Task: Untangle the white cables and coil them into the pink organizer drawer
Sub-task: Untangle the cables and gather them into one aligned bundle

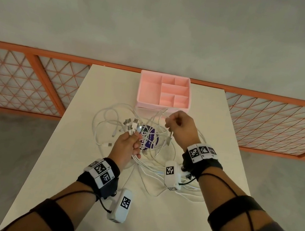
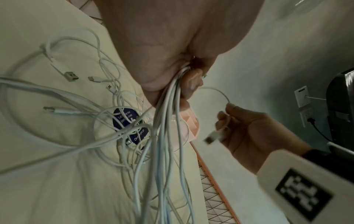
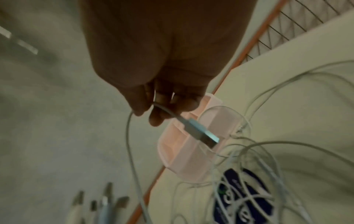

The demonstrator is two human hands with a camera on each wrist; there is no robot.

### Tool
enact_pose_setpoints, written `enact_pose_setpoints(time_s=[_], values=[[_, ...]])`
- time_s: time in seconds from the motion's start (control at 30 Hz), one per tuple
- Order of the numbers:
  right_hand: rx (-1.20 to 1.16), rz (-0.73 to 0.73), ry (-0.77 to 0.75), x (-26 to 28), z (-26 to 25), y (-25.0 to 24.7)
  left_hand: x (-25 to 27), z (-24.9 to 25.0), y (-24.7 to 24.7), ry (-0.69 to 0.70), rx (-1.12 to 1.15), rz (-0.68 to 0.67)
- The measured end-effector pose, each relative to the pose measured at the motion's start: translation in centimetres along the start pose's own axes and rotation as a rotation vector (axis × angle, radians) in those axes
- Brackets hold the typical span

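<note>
— What is the left hand (image 1: 126, 147) doing?

— It is squeezing a bunch of white cables (image 1: 139, 131) in its fist, just below the middle of the head picture. Their metal plug ends (image 1: 133, 123) are sticking up above the fingers, and the long cords are hanging down under the hand onto the table (image 1: 202, 213).

— And the right hand (image 1: 182, 127)?

— It is pinching one cable between thumb and fingers, a little right of the middle. That cable's USB plug (image 3: 201, 134) is dangling just under the fingertips. The cord is making a loop over toward the left hand.

— Where is the pink organizer drawer (image 1: 148, 88)?

— It is sitting at the far end of the table, in the upper middle of the picture, just above the right hand. Its small boxes are facing up.

— What else is lying there?

— More loose cable loops are lying between the two hands and to the left. They are crossing over a round dark blue sticker (image 1: 152, 138) with white writing.
</note>
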State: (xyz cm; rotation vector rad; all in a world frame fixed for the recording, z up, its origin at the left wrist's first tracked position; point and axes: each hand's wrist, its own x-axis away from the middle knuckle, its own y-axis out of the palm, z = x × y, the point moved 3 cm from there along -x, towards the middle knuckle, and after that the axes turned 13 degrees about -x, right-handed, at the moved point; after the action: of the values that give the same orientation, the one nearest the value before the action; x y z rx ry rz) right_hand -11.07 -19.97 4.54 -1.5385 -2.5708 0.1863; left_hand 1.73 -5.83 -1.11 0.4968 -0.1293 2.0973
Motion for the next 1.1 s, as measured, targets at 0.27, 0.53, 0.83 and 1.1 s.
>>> enact_pose_setpoints(time_s=[0.27, 0.53, 0.83, 1.1], values=[[-0.422, -0.202, 0.204, 1.3, -2.2, 1.5, 0.4, 0.9, 0.2, -0.003, 0.086, -0.021], [0.02, -0.147, -0.044, 1.9, -0.4, 1.6, 0.7, 0.6, 0.2, -0.064, 0.151, 0.007], [-0.046, -0.164, 0.099, 5.7, 2.3, 4.3, 1.1, 0.6, 0.8, -0.05, 0.147, 0.045], [-0.033, -0.176, 0.126, 7.1, 2.5, 6.0, 1.2, 0.3, 1.0, 0.005, -0.012, 0.065]])
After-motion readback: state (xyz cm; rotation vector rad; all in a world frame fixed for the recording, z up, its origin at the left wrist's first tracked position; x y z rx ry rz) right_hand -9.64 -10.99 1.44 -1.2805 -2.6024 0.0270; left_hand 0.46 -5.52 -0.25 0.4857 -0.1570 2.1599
